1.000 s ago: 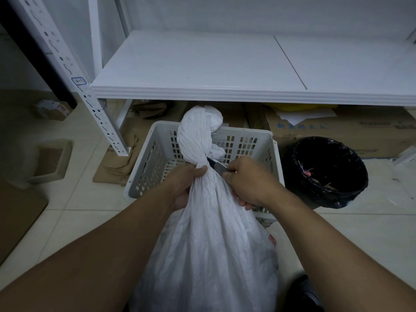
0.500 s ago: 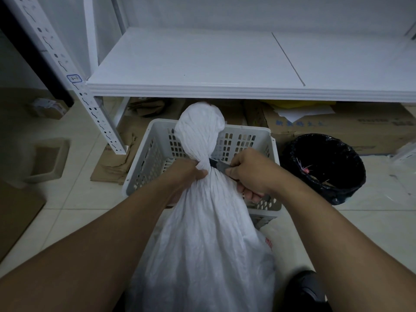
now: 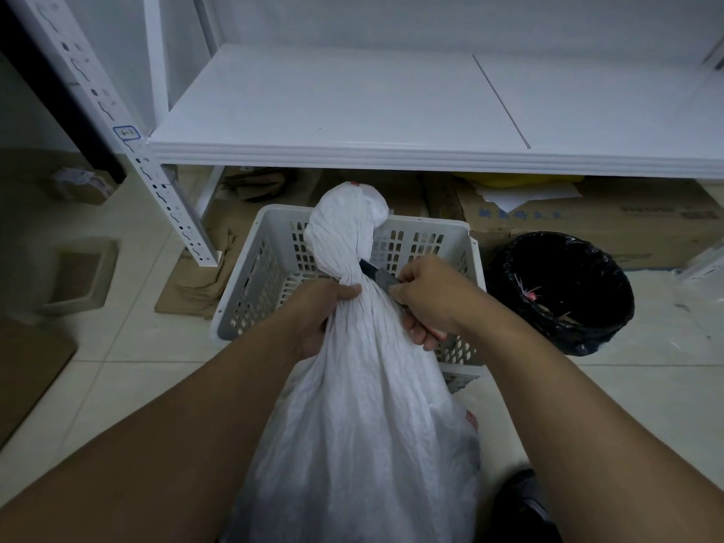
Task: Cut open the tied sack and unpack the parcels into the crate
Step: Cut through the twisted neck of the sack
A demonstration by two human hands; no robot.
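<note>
Below one white shelf [image 3: 352, 107], one white sack [image 3: 364, 405] stands upright on the floor against the near wall of one perforated crate [image 3: 427, 223], with one black-lined bin [image 3: 560, 291] to the right; no parcel is visible. The step in hand is judged to be the cut: the left hand [image 3: 317, 307] grips the gathered neck just below the tied top [image 3: 346, 225], and the right hand [image 3: 431, 295] is closed round one cutter [image 3: 374, 270], its blade against the neck's right side. The next move calls for drawing the blade across the neck, clear of the left thumb, with the lower grip kept firm.
</note>
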